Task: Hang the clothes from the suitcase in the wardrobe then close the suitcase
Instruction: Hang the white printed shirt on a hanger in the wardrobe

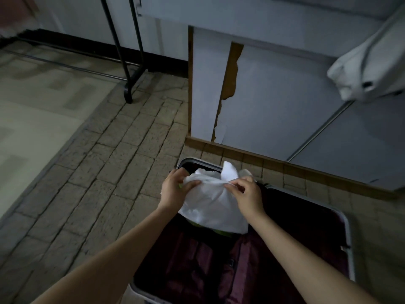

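Both hands pinch 1 crumpled white cloth garment (213,200) along its top edge: the left hand (175,190) grasps the left end, the right hand (247,195) the right end. Below the grip, the garment hangs over the open grey-rimmed suitcase with dark maroon lining (347,224). Under its lower edge shows a yellow-green item (221,231).

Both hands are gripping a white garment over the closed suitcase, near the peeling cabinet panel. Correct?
Not quite: the suitcase lies open, its dark red lining exposed in the head view. The left hand and right hand do grip the white garment above it.
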